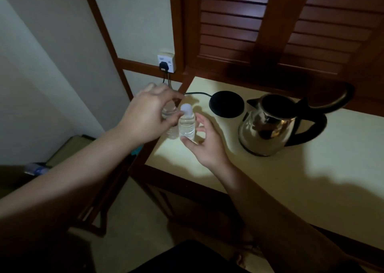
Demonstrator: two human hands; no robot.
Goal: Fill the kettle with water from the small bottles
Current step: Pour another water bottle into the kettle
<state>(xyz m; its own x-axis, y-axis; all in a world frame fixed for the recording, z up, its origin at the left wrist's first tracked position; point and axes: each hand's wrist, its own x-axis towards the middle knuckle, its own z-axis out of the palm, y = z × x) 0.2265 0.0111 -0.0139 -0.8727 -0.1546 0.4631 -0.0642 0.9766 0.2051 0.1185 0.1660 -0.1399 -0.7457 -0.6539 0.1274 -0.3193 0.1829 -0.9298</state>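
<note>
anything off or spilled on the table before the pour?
No spill visible. The kettle sits on the table beside its black base, not on it, lid open. Both bottles stand upright.

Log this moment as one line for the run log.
stage: uncapping | left hand: at capped bottle | right hand: steadying it | kettle: lid open, off base

Counted items on the cream surface (pixel 291 179)

Two small clear plastic water bottles (pixel 187 125) at nine o'clock; one shiny steel kettle (pixel 268 127); one round black base (pixel 226 104).
</note>
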